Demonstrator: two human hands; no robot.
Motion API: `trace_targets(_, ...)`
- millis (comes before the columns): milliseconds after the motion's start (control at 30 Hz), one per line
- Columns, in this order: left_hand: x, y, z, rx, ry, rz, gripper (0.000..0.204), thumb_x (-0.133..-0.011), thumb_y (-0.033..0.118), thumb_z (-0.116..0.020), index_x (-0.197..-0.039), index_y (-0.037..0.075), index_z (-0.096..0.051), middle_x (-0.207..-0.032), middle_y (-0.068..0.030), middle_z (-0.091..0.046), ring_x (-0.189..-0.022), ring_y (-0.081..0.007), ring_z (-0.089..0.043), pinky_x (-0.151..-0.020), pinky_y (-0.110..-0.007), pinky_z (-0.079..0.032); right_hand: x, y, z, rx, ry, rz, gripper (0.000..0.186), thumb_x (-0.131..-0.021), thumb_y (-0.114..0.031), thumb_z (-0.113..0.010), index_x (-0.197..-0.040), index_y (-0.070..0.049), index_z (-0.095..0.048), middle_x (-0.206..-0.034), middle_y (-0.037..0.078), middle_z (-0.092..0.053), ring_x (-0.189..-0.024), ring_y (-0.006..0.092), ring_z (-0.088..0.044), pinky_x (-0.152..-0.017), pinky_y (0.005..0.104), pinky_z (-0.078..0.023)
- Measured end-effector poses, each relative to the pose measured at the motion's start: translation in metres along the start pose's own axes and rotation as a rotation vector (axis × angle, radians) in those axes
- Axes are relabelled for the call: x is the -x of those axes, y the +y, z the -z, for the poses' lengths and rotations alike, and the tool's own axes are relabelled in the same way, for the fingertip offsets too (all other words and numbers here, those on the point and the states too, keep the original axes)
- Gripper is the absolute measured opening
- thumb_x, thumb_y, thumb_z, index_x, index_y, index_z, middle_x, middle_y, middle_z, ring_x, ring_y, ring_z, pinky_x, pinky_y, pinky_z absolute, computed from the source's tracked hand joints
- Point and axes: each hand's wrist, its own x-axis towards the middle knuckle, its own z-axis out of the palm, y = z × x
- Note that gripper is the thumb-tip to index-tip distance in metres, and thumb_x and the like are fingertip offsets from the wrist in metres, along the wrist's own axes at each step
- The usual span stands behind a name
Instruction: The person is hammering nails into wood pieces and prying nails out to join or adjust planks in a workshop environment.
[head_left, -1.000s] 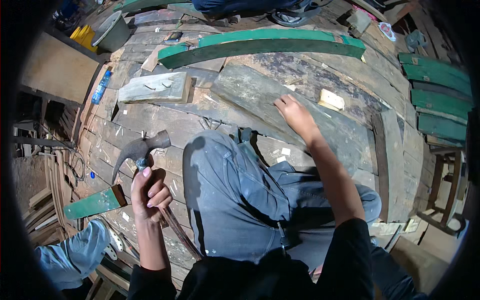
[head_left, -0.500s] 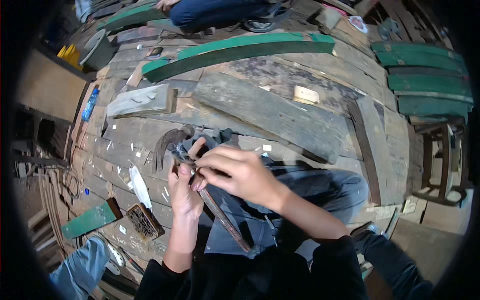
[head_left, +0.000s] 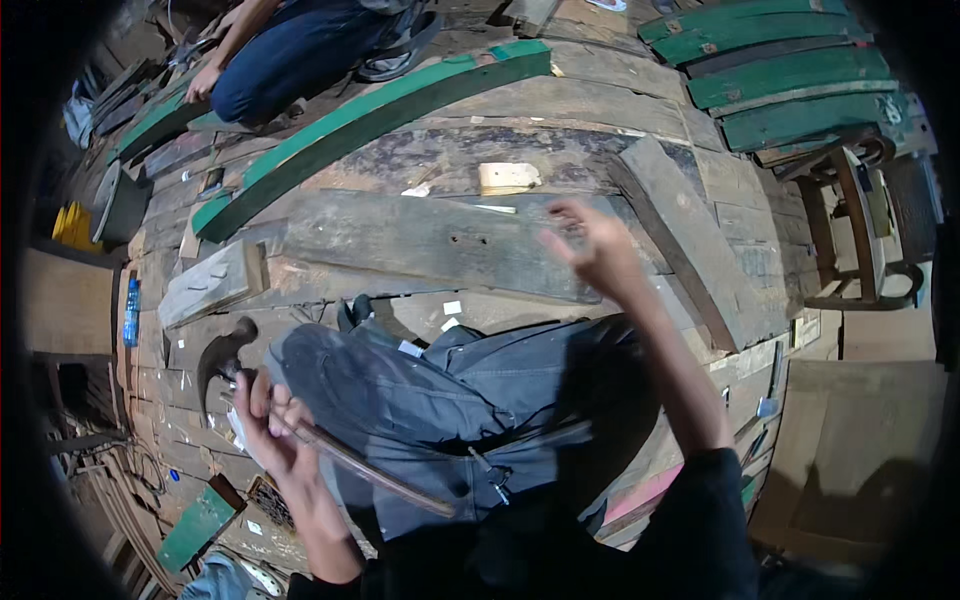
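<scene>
Two hands: left (head_left: 275,430) clasped round a hammer (head_left: 365,464); right (head_left: 595,250) half-spread, seemingly empty, over one end of a plank (head_left: 390,235).

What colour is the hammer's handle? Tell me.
The handle is brown, best seen in the head view.

worn plank floor (head_left: 625,112), long grey board (head_left: 390,235) lying flat, green beam (head_left: 370,113), grey block (head_left: 212,285)

A black top (head_left: 480,562) has sleeves (head_left: 700,515) that stop short of the wrists. The grey-blue trousers (head_left: 395,385) show stitched seams. A small metallic zip pull or clip (head_left: 488,470) sits near the waist.
</scene>
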Motion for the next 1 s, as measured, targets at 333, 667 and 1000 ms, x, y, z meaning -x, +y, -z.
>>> trace_targets(333,0.002,0.025,0.019,-0.053,-0.157,-0.087,0.015,-0.109,0.021,-0.043,-0.102,0.008,-0.047,-0.063,0.0059,-0.036,-0.046,-0.0016,-0.024,-0.04,-0.019,-0.023,-0.035,0.067,-0.052,0.421,-0.341,0.182,0.118,-0.066,-0.063,-0.083,-0.154,-0.006,-0.029,-0.15,0.034,-0.035,-0.138,0.0499,-0.037,-0.113,0.0551,-0.034)
trace_targets(667,0.01,0.027,0.023,-0.138,0.023,-0.119,0.014,-0.107,0.022,-0.048,-0.114,0.013,-0.056,-0.058,0.0085,-0.037,-0.041,-0.0012,-0.027,-0.038,-0.018,-0.022,-0.136,-0.103,-0.233,0.561,-0.53,0.214,0.149,-0.051,-0.076,-0.082,-0.162,-0.021,0.002,-0.162,0.03,-0.012,-0.147,0.0521,-0.018,-0.118,0.0657,-0.011)
trace_targets(1000,0.004,0.043,0.04,-0.075,0.185,-0.158,0.031,-0.105,0.026,-0.052,-0.078,0.014,-0.045,-0.055,0.009,-0.036,-0.04,-0.0013,-0.027,-0.035,-0.019,-0.022,-0.164,-0.118,-0.244,0.52,-0.533,0.128,0.146,-0.05,-0.06,-0.091,-0.161,-0.035,0.0,-0.153,0.029,-0.029,-0.136,0.0472,-0.035,-0.109,0.0648,-0.024)
